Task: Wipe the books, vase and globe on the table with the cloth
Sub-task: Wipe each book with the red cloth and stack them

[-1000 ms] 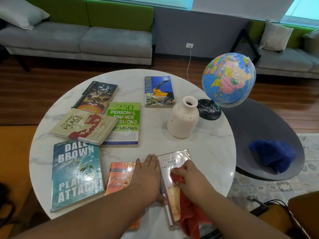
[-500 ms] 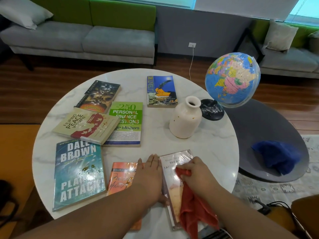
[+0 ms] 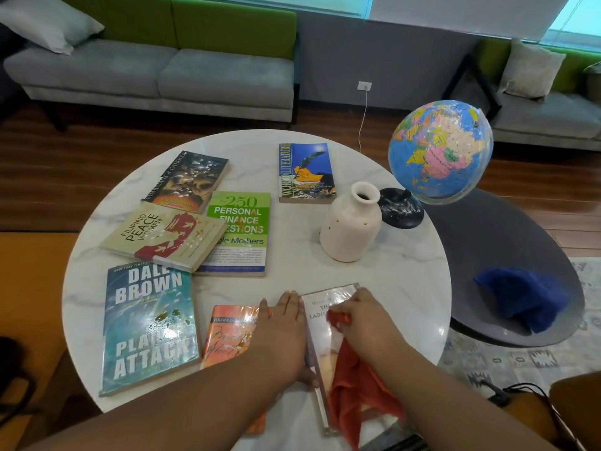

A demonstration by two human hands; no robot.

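On the round white marble table [image 3: 406, 281], several books lie flat. My right hand [image 3: 364, 317] grips a red-orange cloth [image 3: 351, 379] and presses it onto a glossy pale book [image 3: 320, 323] at the near edge. My left hand [image 3: 283, 333] lies flat with straight fingers along that book's left side, partly over an orange book [image 3: 227, 333]. A cream vase [image 3: 351, 227] stands upright behind them. The globe [image 3: 439, 151] on its black base [image 3: 401, 206] stands at the table's right rim.
Other books: a teal Dale Brown book [image 3: 148, 330], a beige one [image 3: 162, 237] overlapping a green one [image 3: 239, 232], a dark one [image 3: 187, 180], a blue one [image 3: 305, 172]. A grey side table [image 3: 487, 255] at right holds a blue cloth [image 3: 523, 297]. Sofas stand behind.
My right hand has slid the cloth a little farther up the glossy book's cover. My left hand has stayed flat beside it.
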